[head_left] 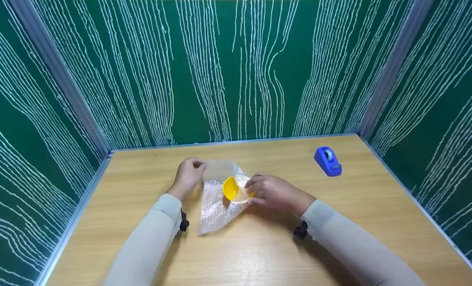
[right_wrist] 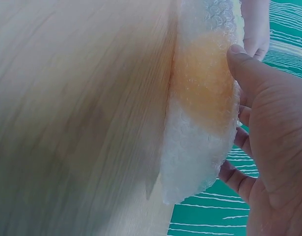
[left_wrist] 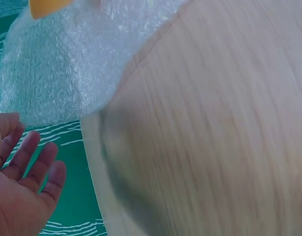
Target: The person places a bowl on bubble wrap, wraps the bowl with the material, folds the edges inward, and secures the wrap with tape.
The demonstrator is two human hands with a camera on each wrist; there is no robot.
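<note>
A yellow cup-like thing [head_left: 230, 189] lies on a sheet of bubble wrap [head_left: 212, 212] in the middle of the table. My right hand [head_left: 275, 191] holds the sheet's right side folded up over it, thumb and fingers at the folded edge. Through the wrap [right_wrist: 190, 162], the right wrist view shows the yellow thing [right_wrist: 205, 81] as a blurred patch. At the far left corner of the sheet, my left hand [head_left: 188, 174] pinches the wrap between thumb and forefinger. Its other fingers [left_wrist: 38, 169] spread loosely in the left wrist view. The fold hides part of the yellow thing.
A blue tape dispenser [head_left: 328, 161] with a roll in it stands at the back right of the wooden table [head_left: 132, 178]. Green panels [head_left: 196, 71] with white wavy lines rise behind and on both sides, joined by grey corner posts [head_left: 391, 67].
</note>
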